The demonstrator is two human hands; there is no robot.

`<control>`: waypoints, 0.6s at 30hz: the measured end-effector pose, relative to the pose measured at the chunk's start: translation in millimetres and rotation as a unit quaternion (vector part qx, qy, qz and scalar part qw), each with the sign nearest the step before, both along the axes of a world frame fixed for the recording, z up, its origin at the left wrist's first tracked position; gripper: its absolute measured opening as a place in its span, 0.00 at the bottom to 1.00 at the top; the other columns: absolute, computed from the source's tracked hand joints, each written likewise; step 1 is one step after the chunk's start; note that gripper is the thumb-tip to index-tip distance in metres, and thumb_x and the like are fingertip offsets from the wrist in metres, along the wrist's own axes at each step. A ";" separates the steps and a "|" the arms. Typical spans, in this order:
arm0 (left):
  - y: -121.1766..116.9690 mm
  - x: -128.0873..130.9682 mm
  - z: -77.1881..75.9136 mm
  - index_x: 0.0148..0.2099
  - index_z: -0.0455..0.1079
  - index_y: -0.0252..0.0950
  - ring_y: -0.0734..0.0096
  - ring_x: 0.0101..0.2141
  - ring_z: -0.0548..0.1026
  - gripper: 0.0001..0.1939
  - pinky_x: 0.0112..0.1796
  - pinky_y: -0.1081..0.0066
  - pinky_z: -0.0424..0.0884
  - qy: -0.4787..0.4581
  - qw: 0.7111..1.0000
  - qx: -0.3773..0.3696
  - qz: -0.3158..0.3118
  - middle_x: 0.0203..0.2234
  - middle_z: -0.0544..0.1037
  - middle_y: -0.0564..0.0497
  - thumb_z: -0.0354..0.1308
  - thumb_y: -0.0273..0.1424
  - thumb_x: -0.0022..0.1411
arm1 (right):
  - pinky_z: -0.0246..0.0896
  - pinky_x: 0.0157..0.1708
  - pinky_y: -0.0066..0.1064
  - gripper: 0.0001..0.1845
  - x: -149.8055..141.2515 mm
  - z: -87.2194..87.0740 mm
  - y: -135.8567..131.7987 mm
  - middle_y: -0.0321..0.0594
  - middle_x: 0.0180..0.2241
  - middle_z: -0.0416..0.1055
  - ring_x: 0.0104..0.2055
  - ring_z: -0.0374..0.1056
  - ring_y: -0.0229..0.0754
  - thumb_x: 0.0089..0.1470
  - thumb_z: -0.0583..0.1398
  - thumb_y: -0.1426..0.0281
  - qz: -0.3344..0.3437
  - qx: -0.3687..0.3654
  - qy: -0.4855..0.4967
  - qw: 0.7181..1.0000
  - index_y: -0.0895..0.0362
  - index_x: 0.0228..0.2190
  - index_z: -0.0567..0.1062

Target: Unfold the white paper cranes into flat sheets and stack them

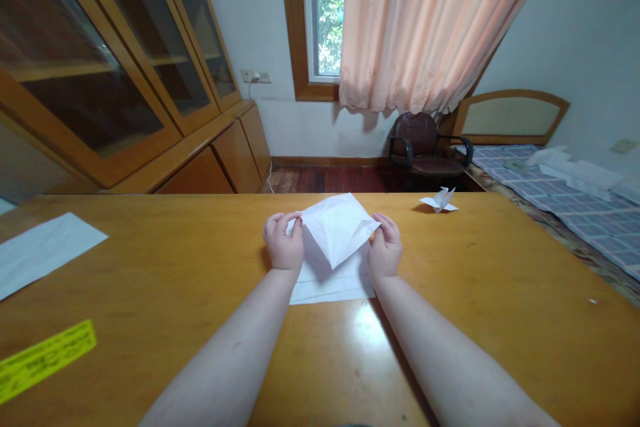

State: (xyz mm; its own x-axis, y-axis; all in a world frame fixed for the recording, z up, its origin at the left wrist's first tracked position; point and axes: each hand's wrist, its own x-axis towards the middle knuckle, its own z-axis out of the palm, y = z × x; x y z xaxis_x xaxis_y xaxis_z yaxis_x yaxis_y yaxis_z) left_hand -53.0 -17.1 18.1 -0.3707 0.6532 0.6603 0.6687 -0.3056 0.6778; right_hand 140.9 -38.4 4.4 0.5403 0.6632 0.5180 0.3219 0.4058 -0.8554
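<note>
Between my two hands is a folded sheet of white paper [336, 223], creased into a diamond-like shape with one point toward me. My left hand [284, 241] pinches its left corner between thumb and fingers. At the right corner, my right hand [386, 245] grips the paper the same way. Beneath it lies more flat white paper [333, 288] on the wooden table [200, 320]. Off to the right, near the far table edge, sits a folded paper crane [441, 200], apart from both hands.
A white sheet [47, 250] lies at the table's left side, with a yellow label [47, 360] nearer me. Beyond the table stand a brown armchair [425, 147], a glass-door cabinet [150, 80] and a bed [575, 207] with a checked cover.
</note>
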 end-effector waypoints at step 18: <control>11.6 -13.6 17.6 0.57 0.61 0.39 0.64 0.40 0.75 0.30 0.44 0.64 0.70 -0.550 0.713 -0.204 -0.385 0.44 0.74 0.45 0.62 0.34 0.51 | 0.54 0.54 0.44 0.09 -6.2 -3.0 -5.0 0.38 0.56 0.58 0.57 0.55 0.48 0.49 0.61 0.65 0.269 -0.051 -0.147 0.950 0.46 0.35 0.78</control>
